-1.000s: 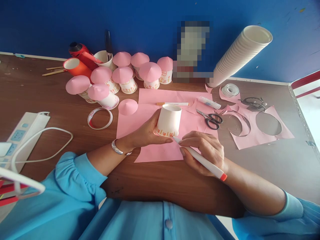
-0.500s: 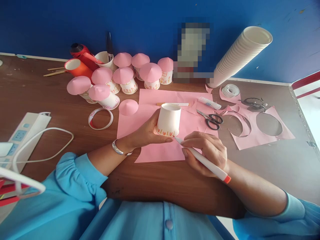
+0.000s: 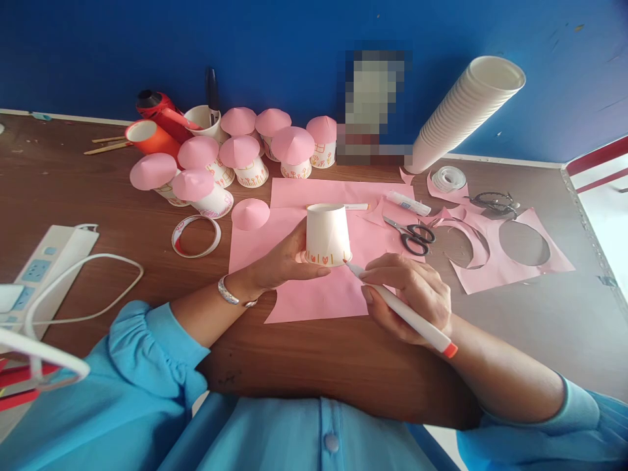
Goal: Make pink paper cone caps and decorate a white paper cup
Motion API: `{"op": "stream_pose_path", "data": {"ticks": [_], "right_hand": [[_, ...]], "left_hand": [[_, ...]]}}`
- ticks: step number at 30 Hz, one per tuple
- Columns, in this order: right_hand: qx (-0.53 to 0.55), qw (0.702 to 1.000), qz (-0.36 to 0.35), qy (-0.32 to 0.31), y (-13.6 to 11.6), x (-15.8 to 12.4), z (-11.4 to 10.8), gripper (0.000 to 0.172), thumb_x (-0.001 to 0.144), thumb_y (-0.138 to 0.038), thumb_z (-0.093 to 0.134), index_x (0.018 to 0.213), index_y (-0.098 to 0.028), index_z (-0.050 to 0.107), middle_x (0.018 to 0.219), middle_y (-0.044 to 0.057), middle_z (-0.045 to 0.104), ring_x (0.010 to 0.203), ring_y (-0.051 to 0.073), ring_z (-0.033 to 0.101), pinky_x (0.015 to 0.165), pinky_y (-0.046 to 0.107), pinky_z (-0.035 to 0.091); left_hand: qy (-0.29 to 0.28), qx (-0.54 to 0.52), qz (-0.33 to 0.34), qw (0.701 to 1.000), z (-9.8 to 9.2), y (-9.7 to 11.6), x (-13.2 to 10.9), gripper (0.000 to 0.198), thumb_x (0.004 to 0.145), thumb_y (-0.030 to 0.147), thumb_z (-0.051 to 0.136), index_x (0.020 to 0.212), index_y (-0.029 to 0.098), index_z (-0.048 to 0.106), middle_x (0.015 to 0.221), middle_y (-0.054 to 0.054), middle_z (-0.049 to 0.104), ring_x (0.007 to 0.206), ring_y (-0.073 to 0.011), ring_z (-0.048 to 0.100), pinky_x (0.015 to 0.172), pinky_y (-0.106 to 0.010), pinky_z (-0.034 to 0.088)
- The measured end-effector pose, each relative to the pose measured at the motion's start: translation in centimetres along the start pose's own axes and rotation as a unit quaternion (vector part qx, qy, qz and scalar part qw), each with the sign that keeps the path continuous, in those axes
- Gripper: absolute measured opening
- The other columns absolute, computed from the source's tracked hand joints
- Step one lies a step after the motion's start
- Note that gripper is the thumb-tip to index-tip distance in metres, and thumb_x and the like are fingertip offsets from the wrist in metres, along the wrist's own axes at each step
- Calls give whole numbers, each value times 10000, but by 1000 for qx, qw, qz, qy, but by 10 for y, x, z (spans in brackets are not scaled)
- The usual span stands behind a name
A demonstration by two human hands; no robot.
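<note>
My left hand (image 3: pixel 289 261) is closed around an upside-down white paper cup (image 3: pixel 328 230), fingers behind it and thumb along its wide rim. Small orange-red flowers and short strokes are drawn along that lower edge. In my right hand (image 3: pixel 409 294) is a white marker pen (image 3: pixel 412 320) with an orange-red end, its tip at the right part of the cup's rim. Under both hands lies pink paper (image 3: pixel 314 304). A loose pink paper cone (image 3: pixel 250 214) sits left of the cup, and a second marker (image 3: pixel 357 207) lies behind it.
Several decorated cups with pink cone tops (image 3: pixel 293 147) stand at the back. Right are scissors (image 3: pixel 417 237), a glue stick (image 3: pixel 408 203), clear tape (image 3: pixel 449 178), cut pink scraps (image 3: pixel 510 252) and a leaning stack of cups (image 3: pixel 466 114). Left are a tape roll (image 3: pixel 196 236) and power strip (image 3: pixel 53 268).
The cup has turned slightly in my left hand and shifted a little left. The marker tip has moved slightly right and up, onto the rim's right part.
</note>
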State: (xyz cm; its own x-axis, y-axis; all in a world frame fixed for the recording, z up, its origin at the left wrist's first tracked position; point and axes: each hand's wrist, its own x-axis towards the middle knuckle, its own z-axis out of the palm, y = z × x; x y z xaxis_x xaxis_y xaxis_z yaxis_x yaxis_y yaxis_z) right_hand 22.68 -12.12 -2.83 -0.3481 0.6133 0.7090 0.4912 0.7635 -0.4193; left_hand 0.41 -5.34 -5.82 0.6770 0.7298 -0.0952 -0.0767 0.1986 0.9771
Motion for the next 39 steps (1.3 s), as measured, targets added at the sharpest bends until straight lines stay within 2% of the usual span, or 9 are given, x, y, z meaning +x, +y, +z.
{"op": "stream_pose_path", "data": {"ticks": [6, 13, 21, 39], "right_hand": [[3, 1000, -6, -6, 1, -1, 0, 204, 890, -71, 604, 1043, -206, 596, 742, 33, 681, 608, 173, 684, 522, 286, 577], [9, 1000, -12, -13, 1, -1, 1, 199, 889, -60, 610, 1033, -196, 593, 739, 46, 677, 621, 166, 679, 543, 279, 590], [10, 1000, -10, -14, 1, -1, 1, 207, 898, -69, 600, 1053, -205, 596, 744, 37, 680, 627, 168, 686, 547, 282, 596], [10, 1000, -7, -24, 1, -1, 1, 197, 882, -57, 612, 1025, -192, 607, 748, 46, 691, 628, 173, 696, 560, 281, 595]], "left_hand": [[-4, 21, -2, 1000, -1, 2, -1, 641, 804, 365, 831, 1364, 214, 559, 1410, -150, 627, 1257, -341, 608, 1016, -469, 519], [-34, -18, 20, 999, -1, 1, 1, 609, 812, 317, 829, 1358, 226, 573, 1390, -152, 652, 1212, -328, 651, 992, -458, 533], [-32, -21, 15, 999, -1, 0, 0, 637, 803, 303, 829, 1377, 230, 563, 1402, -152, 634, 1264, -345, 620, 1010, -480, 525], [-33, -26, 18, 999, -1, 0, 1, 700, 794, 323, 834, 1418, 228, 530, 1296, -146, 682, 1183, -331, 660, 958, -459, 543]]}}
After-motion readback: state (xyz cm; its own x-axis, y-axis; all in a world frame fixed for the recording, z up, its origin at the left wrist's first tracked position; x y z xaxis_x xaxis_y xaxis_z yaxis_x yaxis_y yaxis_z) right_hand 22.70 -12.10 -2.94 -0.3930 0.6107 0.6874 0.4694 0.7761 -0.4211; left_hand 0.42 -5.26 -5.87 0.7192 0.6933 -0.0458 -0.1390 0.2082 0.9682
